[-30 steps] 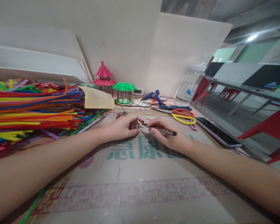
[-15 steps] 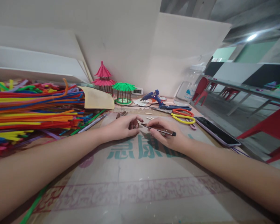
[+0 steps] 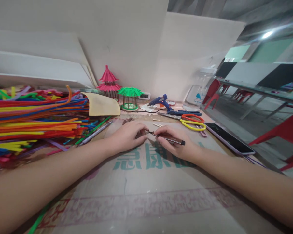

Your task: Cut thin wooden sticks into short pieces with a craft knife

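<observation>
Over the middle of the table, my right hand (image 3: 177,141) holds a brown marker (image 3: 171,139), its dark tip pointing left. My left hand (image 3: 128,136) is closed just left of that tip, pinching a small thin stick (image 3: 146,132). The marker tip is at or very near this stick; whether they touch I cannot tell. Several short pale sticks (image 3: 158,125) lie just beyond my hands. Dark brown pieces (image 3: 127,121) lie behind my left hand.
Colourful pipe cleaners (image 3: 36,113) are piled at the left. Behind stand a pink pagoda (image 3: 108,84) and a green-roofed pavilion (image 3: 130,97). A blue glue gun (image 3: 160,101), scissors (image 3: 191,122), a phone (image 3: 229,138) and a clear jug (image 3: 197,92) are at the right.
The stick in my left hand now shows as a thin pale piece instead of a short brown one. The view has shifted slightly; both hands stay in nearly the same place.
</observation>
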Tool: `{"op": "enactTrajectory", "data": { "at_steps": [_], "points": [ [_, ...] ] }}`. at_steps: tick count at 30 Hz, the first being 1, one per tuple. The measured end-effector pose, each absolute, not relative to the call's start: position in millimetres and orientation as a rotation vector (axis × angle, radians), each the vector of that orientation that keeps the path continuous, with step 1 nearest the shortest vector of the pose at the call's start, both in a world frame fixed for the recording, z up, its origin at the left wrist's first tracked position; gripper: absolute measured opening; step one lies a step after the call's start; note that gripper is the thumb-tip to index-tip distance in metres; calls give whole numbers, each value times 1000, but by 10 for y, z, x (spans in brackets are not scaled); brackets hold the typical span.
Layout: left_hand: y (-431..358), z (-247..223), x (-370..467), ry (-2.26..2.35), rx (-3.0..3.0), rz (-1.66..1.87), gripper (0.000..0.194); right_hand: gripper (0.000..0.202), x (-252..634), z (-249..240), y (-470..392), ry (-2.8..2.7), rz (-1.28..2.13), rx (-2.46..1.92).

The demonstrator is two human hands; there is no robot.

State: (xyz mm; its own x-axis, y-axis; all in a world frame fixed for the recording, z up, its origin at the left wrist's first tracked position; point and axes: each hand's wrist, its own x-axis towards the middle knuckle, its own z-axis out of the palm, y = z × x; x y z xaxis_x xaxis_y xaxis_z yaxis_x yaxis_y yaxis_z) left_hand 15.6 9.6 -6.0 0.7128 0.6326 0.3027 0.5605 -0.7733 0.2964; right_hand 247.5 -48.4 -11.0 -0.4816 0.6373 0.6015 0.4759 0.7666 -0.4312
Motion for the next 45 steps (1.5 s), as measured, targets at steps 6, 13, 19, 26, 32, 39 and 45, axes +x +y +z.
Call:
{"op": "enactTrajectory", "data": {
  "at_steps": [6, 13, 19, 26, 32, 39, 45],
  "points": [
    [70, -43, 143, 996, 2745, 510, 26, 13, 2475, -100, -494, -2144, 362, -865],
    [-36, -10, 173, 1372, 2756, 458, 49, 14, 2462, -100, -494, -2043, 527, -968],
    [-94, -11, 221, 1325, 2823, 434, 38, 17, 2468, -171, -436, -2021, 658, -946],
    [-206, 15, 257, 1264, 2756, 479, 29, 20, 2456, -193, -438, -2042, 737, -945],
    [-180, -25, 232, 1175, 2673, 561, 29, 19, 2456, -219, -427, -2034, 787, -889],
    [-124, -27, 226, 1256, 2726, 570, 39, 19, 2452, -161, -461, -2074, 707, -931],
    [-122, -3, 221, 1274, 2830, 505, 36, 22, 2451, -158, -468, -2147, 576, -950]
  ]
}}
